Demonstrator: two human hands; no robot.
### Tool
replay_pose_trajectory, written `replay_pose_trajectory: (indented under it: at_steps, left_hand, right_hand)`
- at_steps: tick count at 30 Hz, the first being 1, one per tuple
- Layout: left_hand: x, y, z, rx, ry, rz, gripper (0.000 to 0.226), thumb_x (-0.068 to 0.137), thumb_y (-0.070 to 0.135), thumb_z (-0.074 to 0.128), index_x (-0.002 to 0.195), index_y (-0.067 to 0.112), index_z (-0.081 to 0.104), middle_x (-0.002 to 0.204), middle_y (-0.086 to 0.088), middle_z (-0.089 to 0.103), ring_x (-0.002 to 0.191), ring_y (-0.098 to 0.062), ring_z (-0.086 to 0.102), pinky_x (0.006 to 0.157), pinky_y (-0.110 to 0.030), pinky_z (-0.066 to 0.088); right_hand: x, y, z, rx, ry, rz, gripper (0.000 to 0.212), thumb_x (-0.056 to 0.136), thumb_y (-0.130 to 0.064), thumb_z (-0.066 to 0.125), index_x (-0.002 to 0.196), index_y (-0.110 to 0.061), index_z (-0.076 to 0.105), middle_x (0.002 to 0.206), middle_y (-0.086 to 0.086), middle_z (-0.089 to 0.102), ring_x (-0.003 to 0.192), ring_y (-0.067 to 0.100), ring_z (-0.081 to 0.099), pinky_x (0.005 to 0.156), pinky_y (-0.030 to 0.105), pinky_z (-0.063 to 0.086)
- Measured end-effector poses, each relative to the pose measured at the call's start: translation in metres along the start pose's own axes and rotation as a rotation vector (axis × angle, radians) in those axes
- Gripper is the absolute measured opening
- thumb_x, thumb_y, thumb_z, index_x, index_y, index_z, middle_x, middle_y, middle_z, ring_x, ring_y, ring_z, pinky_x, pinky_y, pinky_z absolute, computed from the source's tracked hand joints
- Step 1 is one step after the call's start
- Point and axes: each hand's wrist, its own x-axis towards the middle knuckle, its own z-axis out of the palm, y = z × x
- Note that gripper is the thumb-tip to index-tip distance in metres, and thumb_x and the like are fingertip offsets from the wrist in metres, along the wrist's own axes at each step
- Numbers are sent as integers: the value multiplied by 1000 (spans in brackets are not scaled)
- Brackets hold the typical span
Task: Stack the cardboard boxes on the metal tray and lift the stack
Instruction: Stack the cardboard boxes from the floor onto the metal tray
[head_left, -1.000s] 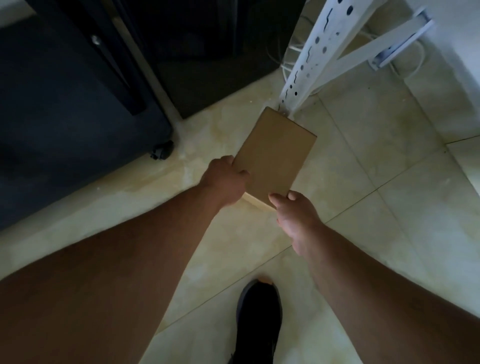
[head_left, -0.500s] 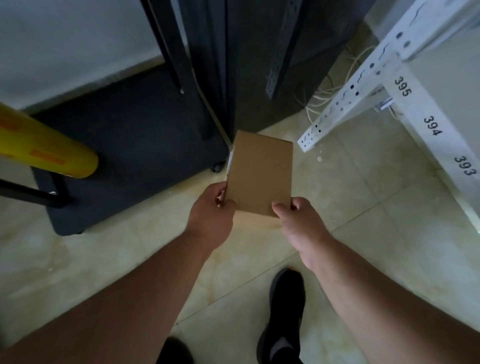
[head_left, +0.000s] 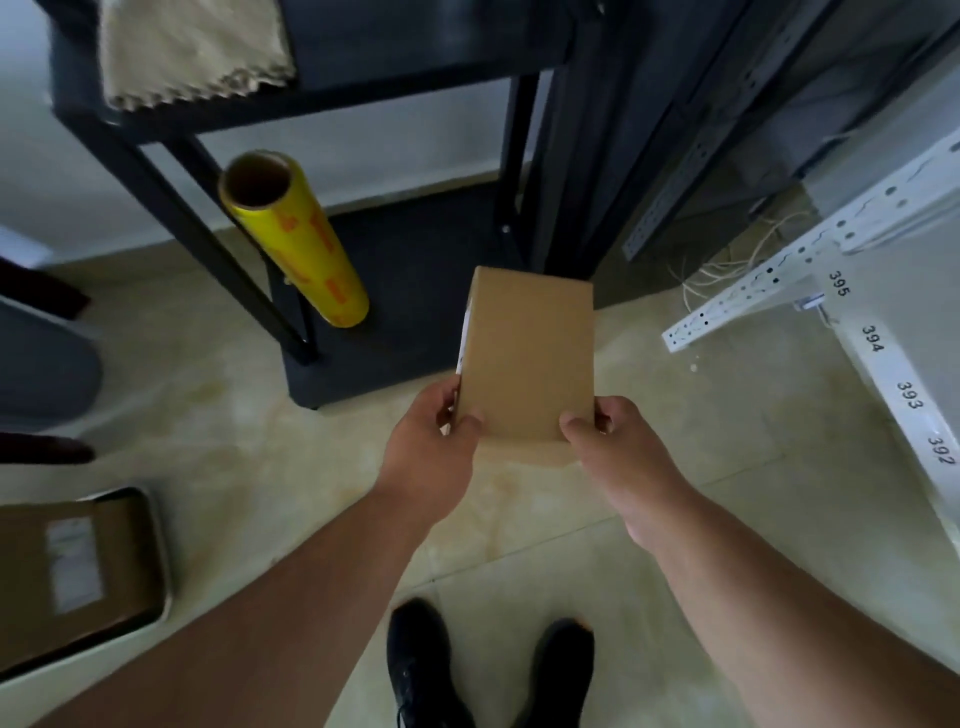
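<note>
Cardboard box (head_left: 527, 358): off floor since a second ago, carried higher. Left hand (head_left: 434, 452), right hand (head_left: 621, 457) grip near corners. Metal tray (head_left: 156, 551), now in view left of box, already bears labelled box (head_left: 72, 571). Judgement: stacking next.

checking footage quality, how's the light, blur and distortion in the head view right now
Head view: dim, soft indoor light, no harsh glare; the held cardboard box and both hands, left hand and right hand, are fairly sharp; the cloth at top and the metal tray at the left edge are smeared; wide-angle bending slants the numbered white rack.
</note>
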Motion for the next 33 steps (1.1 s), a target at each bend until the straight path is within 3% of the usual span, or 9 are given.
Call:
replay_pose_trajectory:
  at_steps: [5,10,15,21,25,29,33]
  left_hand:
    - [-27,-3,-36,-53,74,-7,36,102,31,59,136,44,58,120,24,67,110,4,60,81,-15,44]
    - [-59,-12,-63,-135,164,-17,32,101,30,62,128,48,58,119,24,67,112,3,61,91,-23,46]
    - [-97,-18,-82,-159,229,-4,37,100,33,63,135,44,58,123,23,67,116,0,62,94,-27,48]
    - [-147,-15,-107,-207,280,4,34,100,34,62,131,46,57,124,23,66,117,0,61,96,-27,48]
    - [-173,-18,-124,-208,320,17,35,102,31,62,135,41,56,124,23,65,116,2,60,87,-18,45]
    - [-187,-33,-141,-182,339,13,39,101,32,64,138,39,56,125,23,67,114,3,62,94,-24,47]
    - [-199,-54,-161,-170,353,4,38,100,33,64,137,41,56,124,22,66,113,4,61,87,-19,47]
  right_hand:
    - [-29,-24,16,1,-64,-56,40,96,-41,63,131,-24,57,118,-6,69,105,15,66,87,35,53]
    - [-58,-41,30,-19,-129,-138,40,98,-40,63,134,-24,56,121,-8,67,105,10,64,75,26,47]
    - [-94,-55,29,-63,-185,-189,37,99,-40,62,133,-28,54,119,-10,64,96,3,59,69,19,42]
    - [-143,-70,32,-69,-225,-248,41,99,-41,62,138,-30,54,119,-14,65,106,7,61,81,26,45]
    - [-165,-72,44,-83,-232,-289,42,98,-43,62,137,-29,56,118,-15,67,105,5,63,82,26,48]
    - [-175,-63,63,-89,-250,-296,42,97,-45,63,135,-31,56,117,-16,68,106,6,65,88,30,51]
    - [-190,-53,88,-90,-283,-291,41,97,-46,63,134,-30,56,118,-15,68,108,7,65,94,33,53]
